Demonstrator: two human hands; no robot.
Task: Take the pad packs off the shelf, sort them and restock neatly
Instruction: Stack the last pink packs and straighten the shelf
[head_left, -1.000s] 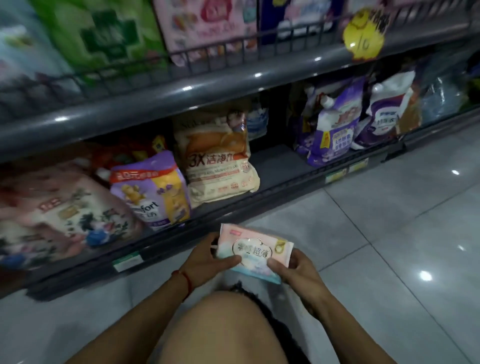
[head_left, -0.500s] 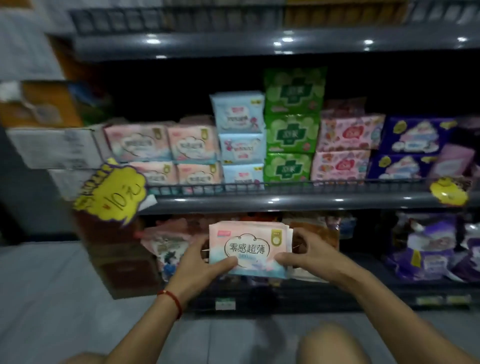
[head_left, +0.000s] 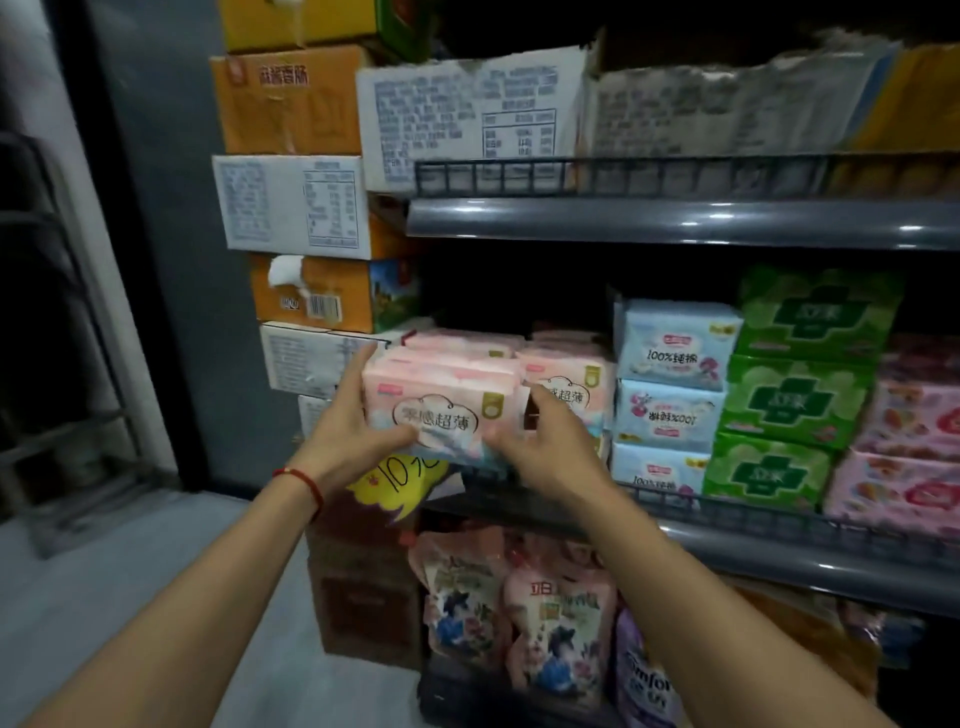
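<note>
Both hands hold a small stack of pink pad packs (head_left: 441, 410) at the left end of the middle shelf (head_left: 779, 556). My left hand (head_left: 353, 426) grips the stack's left side, thumb on its front. My right hand (head_left: 540, 441) grips the right side. The stack sits level with more pink packs (head_left: 566, 379) lying on the shelf just behind and to its right. Further right stand light blue packs (head_left: 670, 379), green packs (head_left: 800, 395) and pink floral packs (head_left: 909, 447), each piled up.
A wire rail (head_left: 753, 512) runs along the shelf's front edge. A yellow price tag (head_left: 400, 480) hangs below the stack. Cardboard boxes (head_left: 301, 208) are piled left of the shelf. Refill pouches (head_left: 519, 613) fill the bottom shelf. Grey floor (head_left: 130, 597) lies to the left.
The pink packs went from low near the floor up to the middle shelf's left end, both hands still holding them. The view rose from the bottom shelf to the pad shelf.
</note>
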